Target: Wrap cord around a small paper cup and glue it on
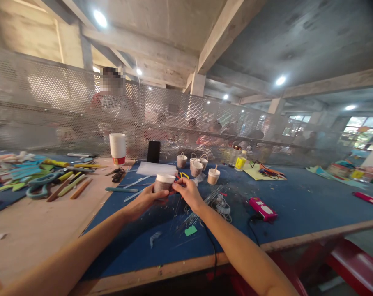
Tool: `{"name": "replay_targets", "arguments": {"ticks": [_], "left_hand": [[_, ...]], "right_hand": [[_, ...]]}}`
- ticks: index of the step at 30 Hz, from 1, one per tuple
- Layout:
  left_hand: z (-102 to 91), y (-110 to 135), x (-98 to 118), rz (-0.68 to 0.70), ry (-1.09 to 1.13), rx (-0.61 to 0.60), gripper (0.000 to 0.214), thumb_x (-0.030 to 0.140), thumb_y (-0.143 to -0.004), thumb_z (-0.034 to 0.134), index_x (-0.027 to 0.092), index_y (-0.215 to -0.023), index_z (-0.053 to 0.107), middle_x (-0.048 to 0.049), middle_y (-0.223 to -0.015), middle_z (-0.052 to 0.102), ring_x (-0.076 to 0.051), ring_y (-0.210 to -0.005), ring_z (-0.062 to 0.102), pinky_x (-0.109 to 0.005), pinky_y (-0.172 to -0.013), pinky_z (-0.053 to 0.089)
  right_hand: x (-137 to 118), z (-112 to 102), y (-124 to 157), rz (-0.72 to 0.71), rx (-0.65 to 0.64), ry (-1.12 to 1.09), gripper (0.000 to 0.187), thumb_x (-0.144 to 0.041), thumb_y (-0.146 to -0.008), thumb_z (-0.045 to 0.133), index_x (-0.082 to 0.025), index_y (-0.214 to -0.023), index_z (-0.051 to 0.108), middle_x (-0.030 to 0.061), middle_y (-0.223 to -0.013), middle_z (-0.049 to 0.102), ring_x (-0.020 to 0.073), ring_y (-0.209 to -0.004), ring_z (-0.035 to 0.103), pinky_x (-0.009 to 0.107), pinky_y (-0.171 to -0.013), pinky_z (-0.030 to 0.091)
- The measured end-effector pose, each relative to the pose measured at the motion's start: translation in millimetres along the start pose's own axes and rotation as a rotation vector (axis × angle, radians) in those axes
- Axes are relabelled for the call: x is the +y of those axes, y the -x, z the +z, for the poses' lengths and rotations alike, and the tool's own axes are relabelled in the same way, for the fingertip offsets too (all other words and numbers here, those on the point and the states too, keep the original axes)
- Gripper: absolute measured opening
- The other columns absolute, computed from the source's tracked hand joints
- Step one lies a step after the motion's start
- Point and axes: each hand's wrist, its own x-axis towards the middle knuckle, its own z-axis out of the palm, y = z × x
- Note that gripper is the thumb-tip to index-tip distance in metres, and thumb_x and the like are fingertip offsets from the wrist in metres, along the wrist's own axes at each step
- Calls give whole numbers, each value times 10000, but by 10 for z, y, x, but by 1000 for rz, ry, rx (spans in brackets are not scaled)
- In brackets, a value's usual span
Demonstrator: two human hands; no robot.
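My left hand [151,196] is wrapped round a paper cup [164,183] with a white rim and a grey-brown covering on its side. At the cup's right side, my right hand [186,190] has its fingers pinched together. Whatever lies between those fingertips is too small to make out. Just beyond stand several small covered cups [196,167] with loop handles, and one cup [213,176] with a stick in it. Yellow-handled scissors [183,175] lie partly hidden behind my right hand. Thin wires [201,205] and tangled grey cord [222,206] are spread to its right.
At the back left stands a stack of white paper cups [117,148], with a black phone [153,151] nearby. Large scissors [43,184] and tools lie left. A pink corded device [263,209] and a yellow-labelled bottle [241,161] are right. Behind the perforated screen [162,119] people are visible.
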Motion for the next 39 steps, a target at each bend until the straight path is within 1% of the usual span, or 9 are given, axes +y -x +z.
{"name": "replay_targets", "arguments": {"ticks": [11,17,21,24,28,31,35,37,39], "left_hand": [[-2,-8,-3,21,54,-36,526,343,-788,800,187,-1274,671,-151,-1211,735,-306,-1141,648,-360,-852,487],[-21,-18,-2,9,7,41,463,390,-797,793,165,-1191,698,-130,-1085,748,-269,-969,671,-352,-799,479],[-104,-51,-56,5,70,64,434,395,-818,776,167,-1178,693,-137,-1131,722,-265,-985,665,-359,-815,484],[-147,-74,-95,0,116,57,386,393,-833,766,173,-1145,703,-138,-1119,724,-265,-998,664,-353,-815,486],[-146,-82,-107,-8,151,34,350,408,-844,760,174,-1101,716,-123,-1100,737,-258,-1008,671,-336,-817,487],[-131,-81,-104,8,170,22,320,400,-832,775,167,-1044,717,-100,-1024,745,-250,-967,684,-343,-842,501],[-124,-81,-99,20,182,33,326,355,-791,816,151,-1022,711,-91,-956,742,-246,-892,695,-357,-830,523],[-130,-82,-91,13,181,54,339,337,-783,822,145,-1040,709,-99,-977,744,-245,-900,698,-343,-810,527],[-143,-84,-82,-3,186,84,352,315,-783,823,150,-1071,705,-104,-1033,744,-228,-913,697,-314,-783,529]], "right_hand": [[40,-9,-18,22,-6,-14,182,-373,-789,712,-220,-753,620,0,-739,716,218,-734,710,286,-643,514],[58,10,-5,-34,-41,-7,210,-409,-827,696,-213,-808,624,3,-784,703,192,-677,710,299,-683,534],[46,55,57,-80,-76,5,195,-375,-837,694,-226,-919,598,-1,-858,681,175,-615,704,294,-625,535],[54,80,105,-159,-95,123,144,-340,-879,653,-240,-968,599,7,-878,682,182,-674,705,302,-660,548],[60,94,176,-425,-99,465,100,-272,-937,591,-242,-1019,642,51,-956,696,215,-873,683,343,-842,522],[35,106,239,-565,-147,680,151,-261,-965,571,-247,-1082,665,74,-1021,687,230,-946,657,363,-898,488],[-27,122,295,-643,-239,737,198,-309,-990,557,-264,-1141,678,74,-1086,680,222,-1002,650,357,-939,477],[-56,101,283,-651,-212,722,192,-326,-993,553,-262,-1115,687,73,-1088,679,219,-1018,648,350,-946,475],[-79,35,242,-610,-120,734,176,-334,-993,550,-254,-1053,694,74,-1052,683,219,-985,653,339,-911,481]]}}
